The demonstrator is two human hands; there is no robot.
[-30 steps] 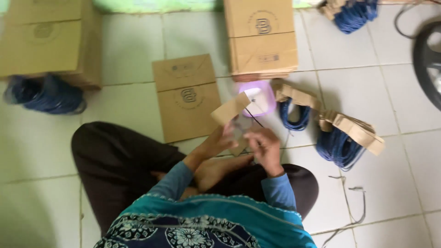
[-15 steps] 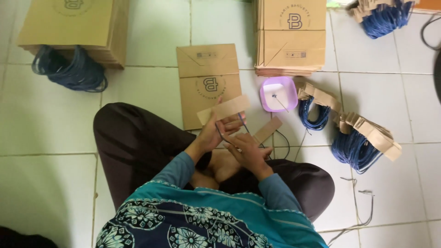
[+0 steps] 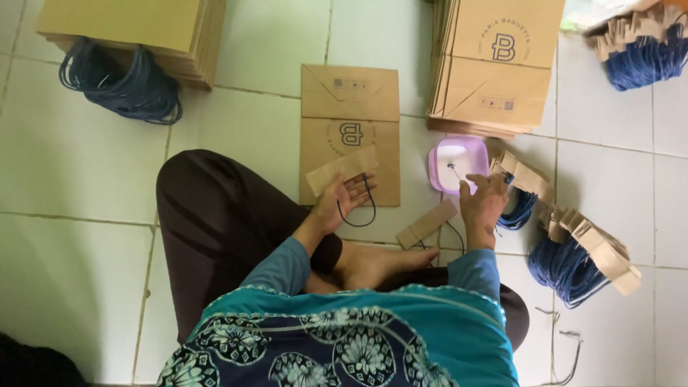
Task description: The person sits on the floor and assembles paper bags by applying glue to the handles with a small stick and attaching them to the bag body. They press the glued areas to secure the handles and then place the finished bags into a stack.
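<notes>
Half a second back both hands were bunched together over the lap working 1 card strip between them; now they've split apart, so that handle piece looks assembled and each hand is off on its own job.

Going left to right: a stack of flat brown paper bags (image 3: 129, 32) sits top left with a bundle of blue cord loops (image 3: 122, 86) beside it. In the middle, 1 flat paper bag (image 3: 350, 132) lies on the tiled floor (image 3: 72, 236) right in front of the crossed legs. The left hand (image 3: 340, 202) is palm up over its lower edge, fingers loosely curled, holding a card strip with a dark cord loop (image 3: 342, 170) that hangs down past the thumb. A second card strip (image 3: 426, 224) lies on the tile between the hands.

The right hand (image 3: 481, 204) is stretched forward, wrist straight, fingertips at the edge of a small purple tub (image 3: 459, 163); can't tell if it's pinching anything. Just right of it are the ready handle bundles (image 3: 573, 247), and another bag stack (image 3: 494, 64) behind.
</notes>
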